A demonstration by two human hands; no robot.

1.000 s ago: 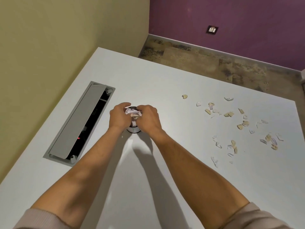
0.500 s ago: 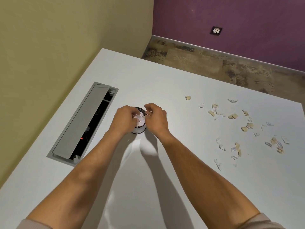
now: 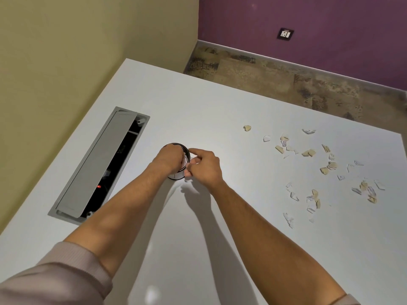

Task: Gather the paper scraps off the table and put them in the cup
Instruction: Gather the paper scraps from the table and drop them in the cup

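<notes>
A small white cup (image 3: 176, 176) with a dark rim stands mid-table, with white paper scraps (image 3: 186, 160) sticking up at its right edge. My left hand (image 3: 169, 159) covers the cup's mouth from above, fingers curled down onto the scraps inside. My right hand (image 3: 204, 168) is against the cup's right side, index finger stretched out and thumb near the cup wall, with nothing clearly held. Several loose scraps (image 3: 308, 153), white and tan, lie scattered on the right of the white table (image 3: 231, 111), and more scraps (image 3: 312, 199) lie nearer me.
A grey cable hatch (image 3: 97, 164) is set into the table on the left, its lid partly open over a dark slot. A yellow wall runs along the left edge. The table's far edge meets brown floor and a purple wall.
Both hands held a wad of scraps above the cup. The wad has gone down into the cup under my left hand, and my right hand has come off it to the right.
</notes>
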